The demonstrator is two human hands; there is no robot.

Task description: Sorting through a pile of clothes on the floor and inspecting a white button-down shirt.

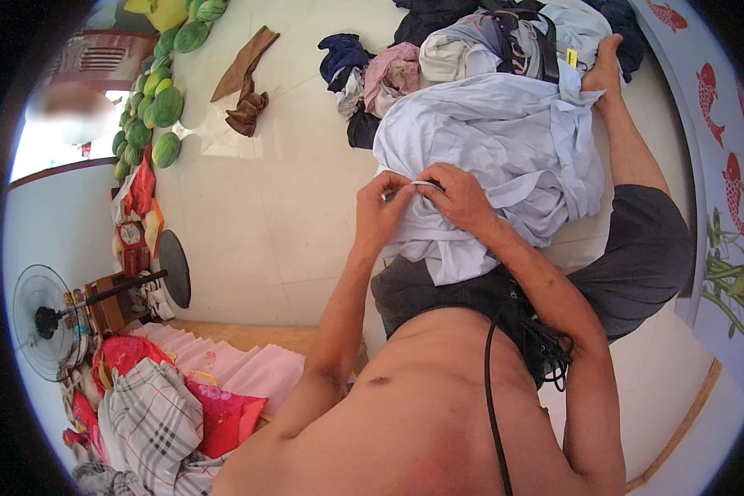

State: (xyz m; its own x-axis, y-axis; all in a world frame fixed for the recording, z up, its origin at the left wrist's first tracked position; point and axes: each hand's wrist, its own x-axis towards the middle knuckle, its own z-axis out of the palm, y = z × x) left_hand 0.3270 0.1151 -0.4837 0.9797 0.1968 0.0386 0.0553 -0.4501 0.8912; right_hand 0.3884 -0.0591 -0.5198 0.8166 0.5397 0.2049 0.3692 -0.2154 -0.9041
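Observation:
A pale white-blue cloth garment [483,124], likely a shirt, lies spread and rumpled over my lap and the tiled floor. At its near part my left hand [381,201] pinches the fabric between thumb and fingers. Close beside it, my right hand [462,197] grips the same garment, and a narrow pale edge of cloth spans the gap between my fingertips. The fingers hide just what part of the garment this is. Folds of it hang down onto my dark shorts [632,254].
Beyond the garment lies a heap of clothes, with a pink cloth [394,71] and a navy cloth [342,57]. Brown clothing [245,68] lies on the floor [223,211]. Watermelons [166,106] line the left wall, near a standing fan [46,322]. A black cable [491,384] crosses my torso.

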